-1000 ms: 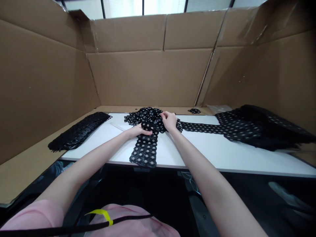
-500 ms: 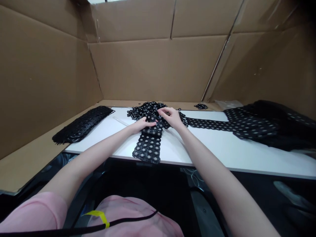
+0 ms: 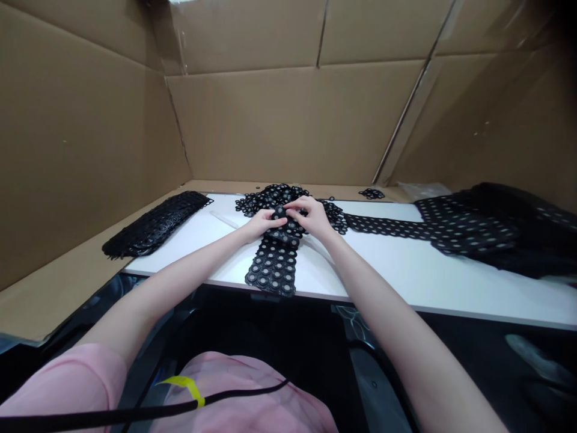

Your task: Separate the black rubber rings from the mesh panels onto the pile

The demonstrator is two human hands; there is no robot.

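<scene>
A black strip with rows of pale round dots lies over the white board, its near end at the board's front edge. My left hand is closed on the strip's upper part, thumb on top. Beside it on the right, my right hand pinches at the same part, fingertips close to my left thumb. Whether a small ring sits between the right fingertips is too small to tell. Behind both hands is a heap of small black rings.
A bundle of black netted rings lies at the left. On the right, dotted black fabric joins a narrow dotted band. A few loose rings lie at the back. Cardboard walls surround the white board.
My right hand has come down onto the strip beside my left thumb. The part between my hands now looks raised or bent. The whole view has shifted slightly.
</scene>
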